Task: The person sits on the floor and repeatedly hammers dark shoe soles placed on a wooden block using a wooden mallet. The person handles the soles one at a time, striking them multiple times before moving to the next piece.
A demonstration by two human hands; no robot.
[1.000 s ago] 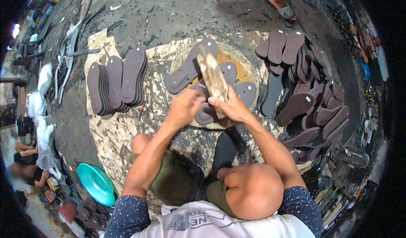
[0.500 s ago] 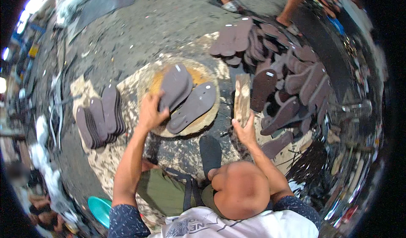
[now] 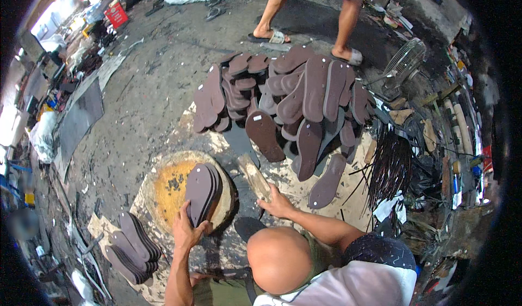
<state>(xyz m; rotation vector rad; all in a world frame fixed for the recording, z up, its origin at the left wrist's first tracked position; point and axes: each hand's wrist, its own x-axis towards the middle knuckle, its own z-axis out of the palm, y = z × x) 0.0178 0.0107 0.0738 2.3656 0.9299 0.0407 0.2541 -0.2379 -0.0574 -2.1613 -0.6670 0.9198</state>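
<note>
The far pile of soles (image 3: pixel 312 88) could topple if knocked. On the near-left round block (image 3: pixel 162 209), the short sole stack (image 3: pixel 200 186) might fan apart, or the wooden bar (image 3: pixel 252 178) to its right slip, from slack grips: left hand (image 3: pixel 187 227) clamped on the stack, right hand (image 3: pixel 279 202) clasping the bar's near end.

Bright glare (image 3: pixel 48 23) at upper left (curved edges, black corners).
</note>
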